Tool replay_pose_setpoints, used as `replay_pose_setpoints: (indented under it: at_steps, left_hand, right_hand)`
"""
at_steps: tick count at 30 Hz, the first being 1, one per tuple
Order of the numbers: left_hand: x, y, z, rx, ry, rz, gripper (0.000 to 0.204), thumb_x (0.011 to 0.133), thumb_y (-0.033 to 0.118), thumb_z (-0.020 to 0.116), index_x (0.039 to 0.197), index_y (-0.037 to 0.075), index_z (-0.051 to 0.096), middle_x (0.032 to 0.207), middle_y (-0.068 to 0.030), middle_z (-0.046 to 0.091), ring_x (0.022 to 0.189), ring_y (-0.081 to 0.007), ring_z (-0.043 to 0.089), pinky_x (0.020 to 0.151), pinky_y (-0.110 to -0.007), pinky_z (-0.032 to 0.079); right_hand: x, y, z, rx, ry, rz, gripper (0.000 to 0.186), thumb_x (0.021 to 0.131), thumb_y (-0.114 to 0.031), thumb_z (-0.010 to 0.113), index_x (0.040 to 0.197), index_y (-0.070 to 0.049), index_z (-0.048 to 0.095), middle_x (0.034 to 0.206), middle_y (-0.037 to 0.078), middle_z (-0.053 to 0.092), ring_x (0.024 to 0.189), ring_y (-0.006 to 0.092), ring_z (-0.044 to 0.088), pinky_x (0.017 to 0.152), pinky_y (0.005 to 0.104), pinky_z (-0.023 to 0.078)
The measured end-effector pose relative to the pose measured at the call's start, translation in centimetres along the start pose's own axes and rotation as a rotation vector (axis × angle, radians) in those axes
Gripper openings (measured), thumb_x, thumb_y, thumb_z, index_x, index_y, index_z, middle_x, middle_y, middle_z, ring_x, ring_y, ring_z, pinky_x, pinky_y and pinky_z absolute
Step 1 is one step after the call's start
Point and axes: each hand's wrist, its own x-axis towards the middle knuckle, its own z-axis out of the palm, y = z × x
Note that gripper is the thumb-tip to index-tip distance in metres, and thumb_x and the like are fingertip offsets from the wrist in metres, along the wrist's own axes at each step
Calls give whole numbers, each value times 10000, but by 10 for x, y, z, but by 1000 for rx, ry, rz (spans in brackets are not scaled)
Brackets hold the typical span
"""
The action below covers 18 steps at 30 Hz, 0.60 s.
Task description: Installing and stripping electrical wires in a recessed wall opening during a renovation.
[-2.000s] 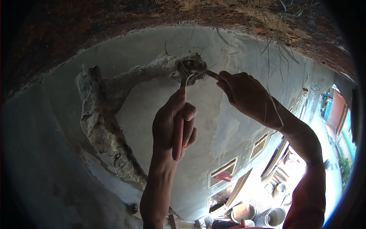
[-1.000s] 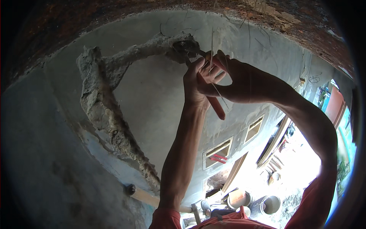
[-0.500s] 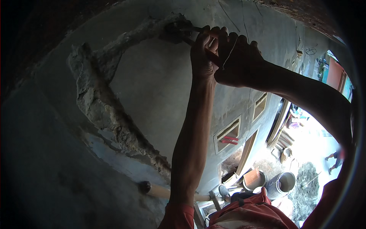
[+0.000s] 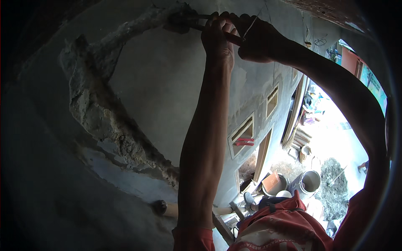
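Both my arms reach up to a grey wall (image 4: 146, 83). My left hand (image 4: 217, 39) is closed round a two-armed tool with red grips (image 4: 233, 38), like pliers or cutters. Right beside it, my right hand (image 4: 261, 42) is closed on the grip end of the same tool. Its two dark bars run left to a dark recess at the top of a rough broken channel (image 4: 100, 113) in the wall. The tool's head is lost in shadow there. A thin pale wire (image 4: 252, 25) passes in front of my right hand.
A round wooden pole (image 4: 171, 209) crosses behind my left forearm. A red object (image 4: 245, 142) sits at a small window opening (image 4: 231, 144). Far below are a grey bucket (image 4: 313, 193), a sand heap (image 4: 335, 184) and part of a person (image 4: 363, 166).
The view has shifted, so the wall, channel and ground sit further up and left. My hands appear higher, still on the tool. The person below is now mostly hidden by my right arm.
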Motion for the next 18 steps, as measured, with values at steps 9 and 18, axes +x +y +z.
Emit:
replay_pose_setpoints:
  at_steps: [9, 18]
  left_hand:
    - [-3, -2, 9, 49, 15, -36, 265, 886, 142, 523, 1131, 40, 533, 1080, -81, 592, 1195, -236, 524, 984, -488, 392]
    - [-50, 39, -11, 799, 51, -80, 441, 920, 416, 549, 1070, 2, 579, 1121, -127, 616, 1115, -244, 580, 824, -367, 502]
  right_hand:
    - [3, 36, 14, 48, 112, -171, 637, 771, -48, 542, 1378, -65, 348, 1250, 194, 501, 1192, 322, 484, 1023, 417, 394]
    - [4, 35, 10, 11, 105, -285, 739, 714, -52, 563, 1409, -83, 312, 1234, 192, 498, 1169, 323, 487, 1014, 428, 395]
